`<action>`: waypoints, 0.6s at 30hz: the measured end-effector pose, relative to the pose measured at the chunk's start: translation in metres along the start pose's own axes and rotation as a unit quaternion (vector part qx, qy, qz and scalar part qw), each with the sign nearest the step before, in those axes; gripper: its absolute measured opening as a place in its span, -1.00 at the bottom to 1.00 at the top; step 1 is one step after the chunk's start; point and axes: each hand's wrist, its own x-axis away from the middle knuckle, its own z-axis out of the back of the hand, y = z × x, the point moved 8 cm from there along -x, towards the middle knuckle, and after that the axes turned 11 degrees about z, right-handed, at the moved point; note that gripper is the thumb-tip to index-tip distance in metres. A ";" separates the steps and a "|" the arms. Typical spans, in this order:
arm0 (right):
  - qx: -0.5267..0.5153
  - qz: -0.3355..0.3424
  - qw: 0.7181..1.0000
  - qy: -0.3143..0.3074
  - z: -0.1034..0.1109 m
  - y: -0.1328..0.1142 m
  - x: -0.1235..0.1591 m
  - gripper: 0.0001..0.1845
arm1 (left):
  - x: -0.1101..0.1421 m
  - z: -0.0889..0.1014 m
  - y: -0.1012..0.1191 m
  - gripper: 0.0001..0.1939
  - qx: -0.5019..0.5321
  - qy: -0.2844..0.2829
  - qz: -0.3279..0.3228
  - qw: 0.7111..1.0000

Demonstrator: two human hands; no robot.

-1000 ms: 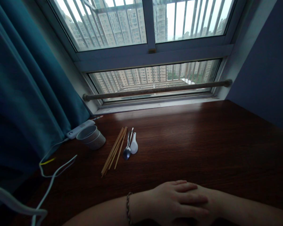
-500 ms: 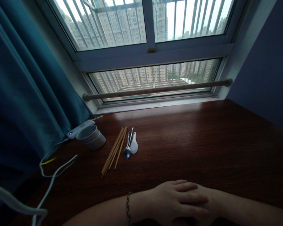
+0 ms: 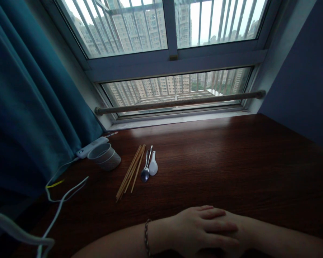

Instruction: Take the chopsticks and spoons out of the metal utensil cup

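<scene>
Currently, surface: running from the near side, where the hands are lying, to the far edge under the window; the cup and the utensils are all sitting on its left half.
Left hand: lying palm down across the right hand, its fingers slightly spread and pinching nothing; it is the nearer hand to the cup and every utensil.
Right hand: lying mostly under the left, touching it; the cover is hiding its fingers, so I cannot tell whether they are spread or pressed together.
Cup: sitting toward the far left corner, beside the power strip, beyond the left hand and well to its left, the open mouth facing up.
Chopsticks: lying between cup and spoons, ahead and left of the left hand; their long axis is slanting from near left to far right, the near ends pointing toward the left forearm's side.
Metal spoons: lying just right of the chopsticks, seemingly two and overlapping, bowls facing the near side, handles leaning away and slightly right.
White spoon: lying just right of the metal ones, ahead and left of the left hand, its handle pointing almost straight toward the far edge.
</scene>
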 end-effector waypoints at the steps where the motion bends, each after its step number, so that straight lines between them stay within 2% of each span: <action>1: 0.002 -0.002 1.000 -0.014 -0.001 0.000 -0.001 -0.40 | 0.000 0.000 0.000 -0.54 -0.002 -0.003 0.000 1.000; 5: 0.024 -0.013 0.998 -0.050 0.002 -0.002 -0.002 -0.43 | 0.000 0.000 0.000 -0.53 -0.004 -0.009 -0.001 1.000; 11: 0.072 0.018 0.997 0.021 0.015 -0.008 0.001 -0.42 | -0.001 0.000 -0.001 -0.54 -0.003 -0.005 0.001 1.000; 18: 0.036 0.020 0.999 0.015 -0.002 0.001 0.002 -0.40 | 0.000 0.000 -0.001 -0.55 -0.001 -0.003 0.008 1.000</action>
